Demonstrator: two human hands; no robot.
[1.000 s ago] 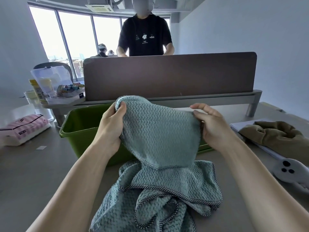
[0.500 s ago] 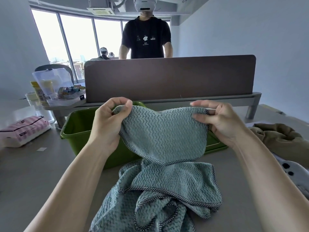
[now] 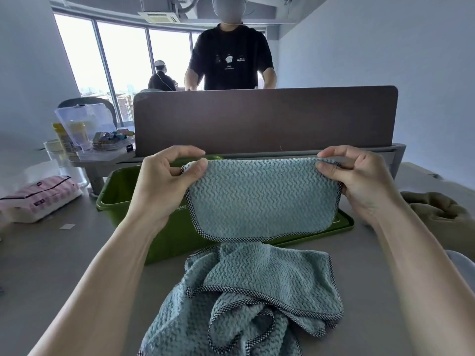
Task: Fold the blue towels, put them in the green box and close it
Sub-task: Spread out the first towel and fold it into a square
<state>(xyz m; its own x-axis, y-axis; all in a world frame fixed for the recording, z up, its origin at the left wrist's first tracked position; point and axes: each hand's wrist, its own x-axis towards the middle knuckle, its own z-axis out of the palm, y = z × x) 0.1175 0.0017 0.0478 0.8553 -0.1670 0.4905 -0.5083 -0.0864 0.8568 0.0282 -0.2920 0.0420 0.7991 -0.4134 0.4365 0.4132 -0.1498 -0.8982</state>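
Note:
A blue towel (image 3: 259,199) with a checked hem hangs stretched flat in the air in front of me. My left hand (image 3: 164,186) pinches its upper left corner and my right hand (image 3: 357,181) pinches its upper right corner. Behind it stands the open green box (image 3: 120,194), partly hidden by the towel. The box's green lid (image 3: 341,224) lies flat to the right of the box. A heap of more blue towels (image 3: 246,299) lies crumpled on the grey table below my hands.
A brown divider panel (image 3: 264,119) runs across the table's back, with a person in a black shirt (image 3: 231,60) standing behind it. A pink striped pack (image 3: 38,199) lies left, a clear bin (image 3: 84,124) behind it. An olive cloth (image 3: 442,214) lies right.
My hands have moved apart and risen, pulling the bunched towel out into a flat, taut sheet held by its two top corners.

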